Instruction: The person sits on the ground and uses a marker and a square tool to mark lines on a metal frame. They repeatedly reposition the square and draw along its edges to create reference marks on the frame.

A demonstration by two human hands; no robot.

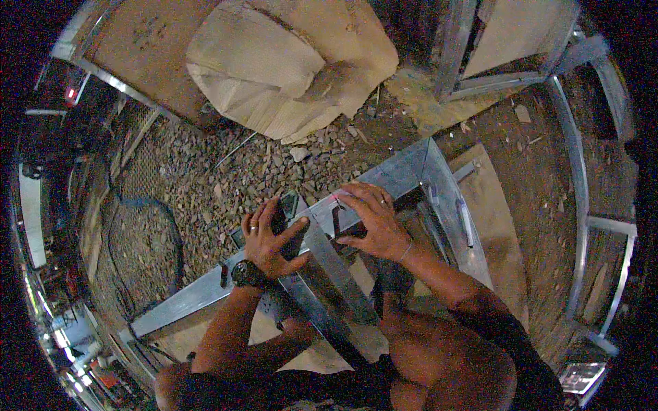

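Observation:
A grey metal frame [401, 175] of joined square tubes lies across in front of me. My left hand [267, 240], with a ring and a dark wristwatch [247, 274], rests over the far tube with its fingers spread. Beside its fingertips is a dark block-like object [289, 205], partly hidden, its kind unclear. To the right, my right hand [375, 222] straddles the same tube, fingers on the far side and thumb on the near one. A black-edged opening or fitting [336, 222] shows between thumb and fingers. A small red glow sits by the fingertips.
Gravel [205, 178] covers the ground beyond the frame. Crumpled brown cardboard [288, 68] lies at the far middle. A dark cable [175, 233] loops on the left. More metal frames [579, 178] stand at the right. A flat brown board [490, 205] lies under the frame's right side.

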